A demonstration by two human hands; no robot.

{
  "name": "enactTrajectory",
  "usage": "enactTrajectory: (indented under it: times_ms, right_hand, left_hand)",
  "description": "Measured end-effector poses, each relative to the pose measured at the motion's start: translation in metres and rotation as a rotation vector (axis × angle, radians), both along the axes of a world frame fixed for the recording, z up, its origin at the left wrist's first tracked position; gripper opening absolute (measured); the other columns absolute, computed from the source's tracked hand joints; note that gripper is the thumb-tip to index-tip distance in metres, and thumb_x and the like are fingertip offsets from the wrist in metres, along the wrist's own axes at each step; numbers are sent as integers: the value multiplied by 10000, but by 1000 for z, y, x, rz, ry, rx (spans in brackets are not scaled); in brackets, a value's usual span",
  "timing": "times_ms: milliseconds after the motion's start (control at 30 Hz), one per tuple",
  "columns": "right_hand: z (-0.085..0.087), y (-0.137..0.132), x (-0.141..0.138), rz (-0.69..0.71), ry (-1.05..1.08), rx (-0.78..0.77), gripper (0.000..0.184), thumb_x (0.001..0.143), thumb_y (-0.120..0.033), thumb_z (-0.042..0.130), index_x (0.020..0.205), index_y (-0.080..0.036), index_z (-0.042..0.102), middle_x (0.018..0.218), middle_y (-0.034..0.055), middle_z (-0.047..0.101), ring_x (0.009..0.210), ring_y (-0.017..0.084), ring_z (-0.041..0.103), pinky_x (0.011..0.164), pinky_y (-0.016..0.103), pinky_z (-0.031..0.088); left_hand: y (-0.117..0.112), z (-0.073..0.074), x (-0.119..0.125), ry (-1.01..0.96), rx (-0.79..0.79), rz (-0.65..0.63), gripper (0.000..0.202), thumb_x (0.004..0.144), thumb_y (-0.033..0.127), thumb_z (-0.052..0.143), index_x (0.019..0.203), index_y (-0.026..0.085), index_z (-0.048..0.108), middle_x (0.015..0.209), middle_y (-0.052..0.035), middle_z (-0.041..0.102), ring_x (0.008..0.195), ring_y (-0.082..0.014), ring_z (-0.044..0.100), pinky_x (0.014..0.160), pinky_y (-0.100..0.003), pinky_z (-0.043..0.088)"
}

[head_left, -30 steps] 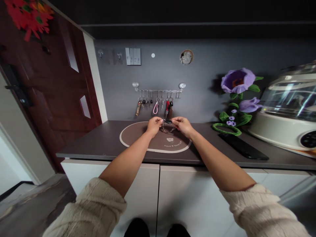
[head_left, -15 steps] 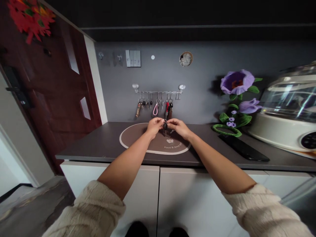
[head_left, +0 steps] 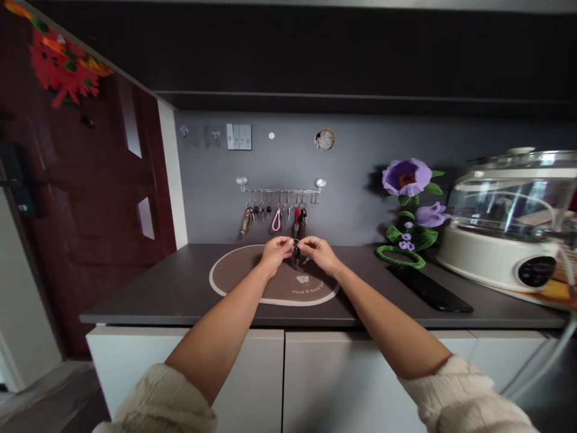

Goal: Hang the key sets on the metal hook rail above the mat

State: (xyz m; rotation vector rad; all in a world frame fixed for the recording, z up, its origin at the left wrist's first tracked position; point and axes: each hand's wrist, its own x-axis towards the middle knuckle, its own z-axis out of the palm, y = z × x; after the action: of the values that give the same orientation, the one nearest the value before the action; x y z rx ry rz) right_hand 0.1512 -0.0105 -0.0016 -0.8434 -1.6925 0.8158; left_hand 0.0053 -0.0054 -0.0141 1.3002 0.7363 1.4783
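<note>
Between my two hands is a key ring (head_left: 296,242) with dark keys (head_left: 296,254) dangling below it. My left hand (head_left: 276,252) pinches the ring from the left side. On the right side, my right hand (head_left: 318,252) grips the same ring between thumb and fingers. Both hands are above the brown oval mat (head_left: 243,276) with a pale rim. Behind them, a clear hook rail (head_left: 279,192) on the wall carries several key sets, among them a pink loop strap (head_left: 276,221) and a red key fob (head_left: 296,218).
Right of the mat lie a black phone-like slab (head_left: 428,288) and a purple fabric flower (head_left: 408,177) on a green base. A white appliance with a clear top (head_left: 491,252) stands at the far right. A dark overhead cabinet (head_left: 338,54) spans the top; a door (head_left: 103,240) is left.
The view has tilted up and shifted slightly, so the scene sits lower and a little further left. My hands still hold the key ring in nearly the same place over the mat.
</note>
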Motion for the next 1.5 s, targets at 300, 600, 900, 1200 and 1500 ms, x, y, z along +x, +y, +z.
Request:
enactTrajectory:
  times_ms: [300,600,900,1200,1500]
  right_hand:
    - [3,1,2,35,287,-96,324,587,-411,649,730,-164,497,677,-25,515,610,74,497,625,238,450]
    - [33,2,3,20,504,-202,181,702,-280,594,730,-178,447,654,-18,538,686,143,610,658,310,506]
    - [73,27,7,-83,575,-212,128,794,-90,421,690,-147,467,599,-6,540,577,100,591,613,287,532]
    - [90,61,5,-173,672,-293,172,787,-31,383,699,-129,494,556,3,554,485,74,552,539,230,519]
    - [90,81,-1,-237,736,-326,170,795,-60,413,657,-131,485,505,-7,535,477,71,547,523,205,518]
  left_hand:
    - [7,-9,1,192,51,161,231,650,339,599,747,131,573,645,-20,573,591,-101,538,505,-200,413]
    - [22,-23,2,469,127,250,129,717,233,489,705,129,563,568,2,542,518,-85,496,501,-192,367]
    - [21,-23,4,515,164,269,118,715,216,477,674,135,552,567,4,547,518,-88,500,565,-212,387]
    - [22,-23,5,548,169,272,104,715,202,476,666,136,541,559,8,531,511,-87,497,557,-209,391]
    - [24,-24,5,557,187,262,110,714,203,476,664,140,551,566,6,547,526,-92,505,571,-216,399]
